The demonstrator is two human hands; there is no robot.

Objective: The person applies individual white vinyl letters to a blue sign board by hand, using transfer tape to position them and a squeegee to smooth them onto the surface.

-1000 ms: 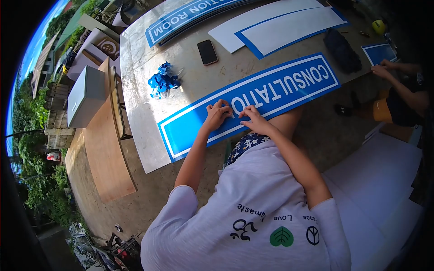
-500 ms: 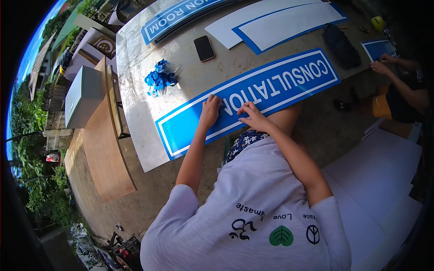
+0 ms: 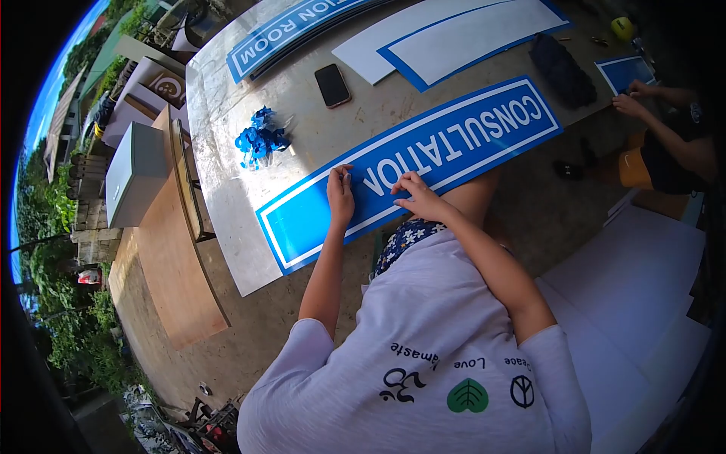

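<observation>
A long blue sign (image 3: 469,132) with a white border and white letters reading CONSULTATION lies on the table, its text upside down in this view. Over the blue part left of the last letter is my left hand (image 3: 341,198), its fingers curled together at the tips; whatever they hold is too small to tell. My right hand (image 3: 420,198) rests at the sign's near edge beside the last letters, fingers loosely bent and thumb apart, with nothing visible between them. A crumpled bunch of blue strips (image 3: 261,138) sits beyond the sign to the left.
The table (image 3: 219,98) also bears a phone (image 3: 333,85), stacked signs (image 3: 283,34), white blue-edged panels (image 3: 473,41) and a dark bundle (image 3: 561,72). At the right, another person's hands (image 3: 634,98) touch a small blue panel (image 3: 626,74). A pale box (image 3: 136,174) stands left.
My left hand has shifted slightly left along the sign, away from the last letter. My right hand has moved only a little. The whole view has shifted slightly.
</observation>
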